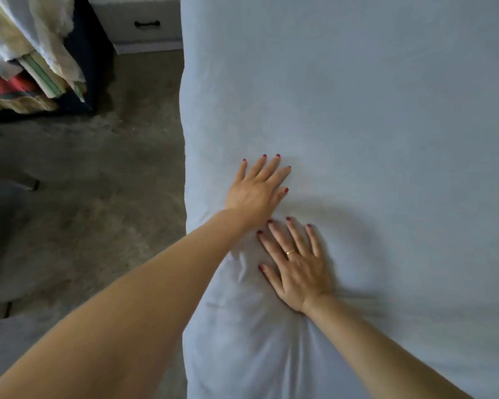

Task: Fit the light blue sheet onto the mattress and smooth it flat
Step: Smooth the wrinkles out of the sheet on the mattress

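Head view: our left hand (pixel 255 188) and right hand (pixel 296 266) press flat-fingered on the soft, light blue sheet (pixel 372 110); creases gather beneath our right palm.

Both forearms bare, no sleeves in view. Left hand (pixel 257 191): dark red polish on all nails. Right hand (pixel 297 269): same red polish; thin gold ring (pixel 290 252) on one finger.

Light blue sheet (pixel 372 116) covers mattress; far area smooth, near left edge wrinkled, possibly bunched.
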